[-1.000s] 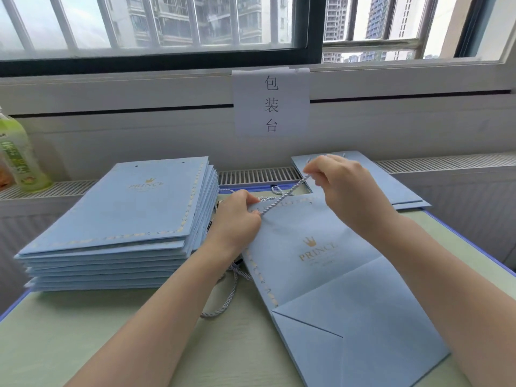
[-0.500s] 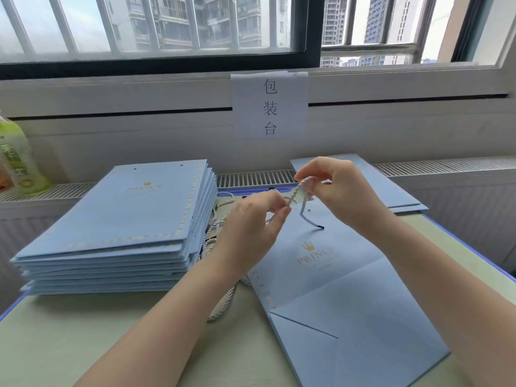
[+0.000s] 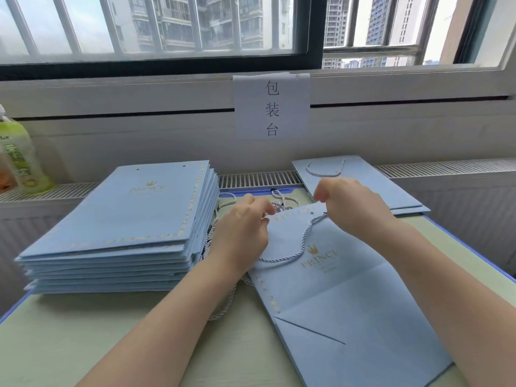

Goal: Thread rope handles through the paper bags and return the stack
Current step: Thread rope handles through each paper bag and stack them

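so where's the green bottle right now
In the head view the green bottle stands at the far left edge on the vent ledge under the window, behind and left of the tall stack of blue bags.

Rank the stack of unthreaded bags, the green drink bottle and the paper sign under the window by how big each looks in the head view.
1. The stack of unthreaded bags, by far the largest.
2. The paper sign.
3. The green drink bottle, though the frame edge cuts it off and it stands far to the side, so ranks 2 and 3 are unsure.
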Available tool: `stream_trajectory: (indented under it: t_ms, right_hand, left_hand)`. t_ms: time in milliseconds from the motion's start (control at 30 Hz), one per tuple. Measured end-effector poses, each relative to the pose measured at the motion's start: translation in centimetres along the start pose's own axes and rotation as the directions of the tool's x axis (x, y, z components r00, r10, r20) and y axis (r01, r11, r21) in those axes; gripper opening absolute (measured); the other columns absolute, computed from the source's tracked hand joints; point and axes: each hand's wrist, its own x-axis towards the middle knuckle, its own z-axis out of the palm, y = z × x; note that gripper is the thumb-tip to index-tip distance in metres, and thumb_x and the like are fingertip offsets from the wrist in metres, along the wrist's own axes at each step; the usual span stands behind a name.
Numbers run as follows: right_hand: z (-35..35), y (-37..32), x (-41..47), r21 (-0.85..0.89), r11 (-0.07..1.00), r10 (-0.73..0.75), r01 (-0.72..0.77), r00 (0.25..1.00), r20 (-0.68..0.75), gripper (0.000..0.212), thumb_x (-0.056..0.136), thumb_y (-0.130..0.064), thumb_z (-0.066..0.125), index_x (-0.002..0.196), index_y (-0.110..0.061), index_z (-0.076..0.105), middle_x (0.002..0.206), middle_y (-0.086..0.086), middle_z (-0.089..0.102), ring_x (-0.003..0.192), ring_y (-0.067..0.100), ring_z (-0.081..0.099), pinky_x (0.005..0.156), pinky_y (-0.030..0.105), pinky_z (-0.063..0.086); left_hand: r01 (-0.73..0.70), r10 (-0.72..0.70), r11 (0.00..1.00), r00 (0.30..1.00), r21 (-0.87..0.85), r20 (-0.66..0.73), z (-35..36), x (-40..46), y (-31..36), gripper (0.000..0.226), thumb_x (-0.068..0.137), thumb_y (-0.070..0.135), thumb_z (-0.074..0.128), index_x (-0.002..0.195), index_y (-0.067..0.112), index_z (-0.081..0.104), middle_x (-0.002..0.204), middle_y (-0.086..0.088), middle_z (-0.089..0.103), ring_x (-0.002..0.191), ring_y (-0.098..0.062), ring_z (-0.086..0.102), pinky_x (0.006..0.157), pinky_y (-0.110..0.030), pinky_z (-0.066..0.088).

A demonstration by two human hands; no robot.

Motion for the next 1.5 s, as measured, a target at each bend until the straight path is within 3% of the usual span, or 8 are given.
stream_trajectory:
  t_ms: [100,233,500,733,867,1067,1267,1500]
  right_hand:
    - [1.2,0.8,0.3,-0.136,0.989,0.068,-0.052,0.991,0.119,0.03,0.095,-0.014,0.034,0.118,-0.019,0.052,0.112,0.006,0.051,0.105,0.029,0.05,0.078,0.035,0.038]
    - [2.3,1.1,0.2,-0.014,0.999,0.037,-0.035,0.982,0.184,0.024,0.098,-0.026,0.039,0.108,-0.011,0.055,0.097,0.007,0.047,0.097,0.029,0.05,0.076,0.033,0.036]
    - [1.4,-0.3,-0.1,0.256,0.961,-0.156,0.101,0.966,0.205,0.019,0.085,-0.004,0.056,0.092,-0.015,0.069,0.087,-0.001,0.059,0.084,0.017,0.056,0.069,0.019,0.04]
    - [1.5,-1.2,-0.6,0.004,0.972,-0.228,0.233,0.946,0.231,0.005,0.09,-0.029,0.056,0.087,-0.033,0.055,0.082,-0.013,0.046,0.084,0.012,0.045,0.063,0.025,0.032]
    - [1.8,-1.4,-0.6,-0.004,0.981,-0.189,0.193,0.966,0.179,0.004,0.093,-0.027,0.049,0.094,-0.027,0.053,0.092,-0.002,0.061,0.085,0.024,0.055,0.068,0.03,0.04]
    - [1.4,-1.5,-0.3,0.38,0.919,-0.152,0.103,0.983,0.101,0.015,0.088,-0.001,0.048,0.084,-0.014,0.056,0.07,0.001,0.068,0.072,0.018,0.063,0.074,0.034,0.052]
    - [2.1,-2.2,-0.5,0.392,0.917,-0.156,0.072,0.97,0.187,0.015,0.093,-0.029,0.055,0.086,-0.017,0.059,0.075,-0.001,0.062,0.062,0.013,0.057,0.063,0.027,0.045]
    - [2.5,-2.6,-0.8,0.231,0.959,-0.22,0.166,0.949,0.228,0.017,0.087,-0.028,0.063,0.087,-0.013,0.055,0.08,-0.003,0.053,0.077,0.015,0.048,0.064,0.026,0.035]
  left_hand:
    - [-0.013,0.008,0.996,0.999,0.087,0.049,0.1,0.0,-0.1,0.03,0.094,0.023,0.053,0.124,0.019,0.054,0.119,0.001,0.053,0.112,-0.017,0.048,0.089,-0.03,0.039]
    - [-0.022,-0.011,0.981,0.985,0.194,0.171,0.5,-0.3,-0.2,0.041,0.095,0.035,0.05,0.132,0.019,0.046,0.129,0.0,0.051,0.121,-0.02,0.043,0.099,-0.032,0.034]
    - [0.035,-0.054,0.984,0.993,0.175,0.106,-0.1,0.0,0.0,0.036,0.093,0.041,0.051,0.124,0.022,0.052,0.124,0.002,0.056,0.117,-0.017,0.047,0.092,-0.031,0.036]
    - [0.023,-0.09,0.946,0.977,0.324,0.193,-0.2,-0.1,0.1,0.044,0.092,0.059,0.039,0.119,0.028,0.054,0.12,0.003,0.058,0.115,-0.018,0.05,0.082,-0.031,0.037]
    - [-0.057,-0.027,0.941,0.97,0.335,0.242,0.5,-0.2,0.3,0.04,0.095,0.049,0.042,0.125,0.025,0.053,0.12,0.0,0.056,0.119,-0.021,0.046,0.095,-0.035,0.035]
    - [0.003,-0.036,0.99,0.971,0.139,0.235,0.4,-0.3,0.8,0.039,0.096,0.031,0.048,0.135,0.027,0.045,0.119,-0.006,0.051,0.119,-0.025,0.042,0.091,-0.033,0.035]
    - [-0.032,0.0,0.991,0.973,0.132,0.232,0.4,-0.5,0.9,0.029,0.096,0.028,0.046,0.123,0.033,0.055,0.095,0.0,0.042,0.11,-0.023,0.044,0.084,-0.032,0.035]
    - [0.066,-0.085,0.994,0.967,0.087,0.24,0.8,-0.3,0.7,0.021,0.096,0.027,0.048,0.114,0.017,0.048,0.119,-0.003,0.058,0.113,-0.024,0.049,0.086,-0.036,0.039]
